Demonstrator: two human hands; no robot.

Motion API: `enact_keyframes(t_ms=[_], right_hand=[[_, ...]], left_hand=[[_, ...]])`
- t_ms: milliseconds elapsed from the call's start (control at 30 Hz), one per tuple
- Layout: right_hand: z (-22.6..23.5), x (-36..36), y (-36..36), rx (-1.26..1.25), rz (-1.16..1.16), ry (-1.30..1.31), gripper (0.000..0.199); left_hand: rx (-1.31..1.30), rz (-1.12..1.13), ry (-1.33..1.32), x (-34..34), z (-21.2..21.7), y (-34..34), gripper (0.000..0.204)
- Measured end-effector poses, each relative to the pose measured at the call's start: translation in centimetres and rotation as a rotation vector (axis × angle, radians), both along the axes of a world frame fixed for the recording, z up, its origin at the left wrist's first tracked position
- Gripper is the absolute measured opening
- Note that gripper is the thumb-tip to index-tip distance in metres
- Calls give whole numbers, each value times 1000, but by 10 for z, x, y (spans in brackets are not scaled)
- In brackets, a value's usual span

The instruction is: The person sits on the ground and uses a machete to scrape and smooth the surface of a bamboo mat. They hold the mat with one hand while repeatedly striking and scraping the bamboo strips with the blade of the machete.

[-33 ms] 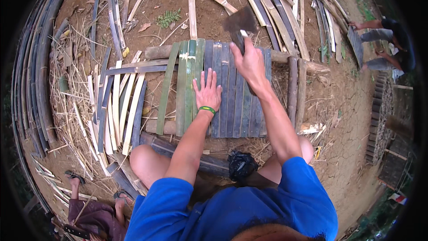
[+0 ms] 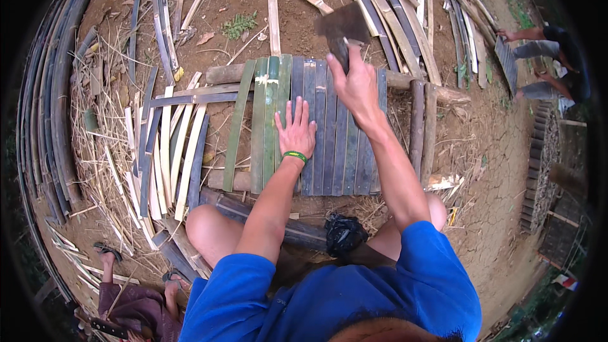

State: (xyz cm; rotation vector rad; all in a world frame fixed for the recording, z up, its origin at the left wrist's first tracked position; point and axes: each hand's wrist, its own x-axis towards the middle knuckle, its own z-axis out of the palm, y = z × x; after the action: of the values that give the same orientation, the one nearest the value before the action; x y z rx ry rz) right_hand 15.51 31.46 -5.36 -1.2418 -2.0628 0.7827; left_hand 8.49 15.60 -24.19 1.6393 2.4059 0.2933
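My left hand [image 2: 296,137] lies flat, fingers stretched out, across the seam between green and dark slats of a bamboo panel [image 2: 324,152]. Its slats stand side by side over a far log [image 2: 225,75] and a near log [image 2: 241,182]. Above the panel's far right part, my right hand [image 2: 358,93] is closed round the handle of a hatchet [image 2: 342,23]. The hatchet's broad dark head is raised beyond the panel's far edge and slightly blurred. One separate green slat [image 2: 239,123] rests to the left of my left hand, across the logs.
Pale split bamboo strips [image 2: 182,158] are piled on the left, near long dark poles [image 2: 62,88]. A black plastic bag [image 2: 345,234] sits between my knees. One person [image 2: 557,63] bends at far right; another [image 2: 136,304] is at lower left.
The hatchet head has tilted a little in my right hand, dipping slightly on its right side. My left hand stays in place on the panel.
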Motion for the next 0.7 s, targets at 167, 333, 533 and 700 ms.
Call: enact_keyframes(t_ms=[167, 333, 533, 700], right_hand=[[-65, -3, -8, 69, 17, -48, 37], [-102, 6, 32, -7, 24, -310, 37], [-61, -9, 3, 174, 114, -14, 35], [-79, 2, 35, -14, 125, -428, 32]], left_hand=[[-23, -5, 2, 1, 8, 4, 66], [-17, -24, -25, 6, 9, 8, 66], [-7, -1, -21, 0, 9, 6, 65], [18, -5, -41, 3, 13, 7, 63]])
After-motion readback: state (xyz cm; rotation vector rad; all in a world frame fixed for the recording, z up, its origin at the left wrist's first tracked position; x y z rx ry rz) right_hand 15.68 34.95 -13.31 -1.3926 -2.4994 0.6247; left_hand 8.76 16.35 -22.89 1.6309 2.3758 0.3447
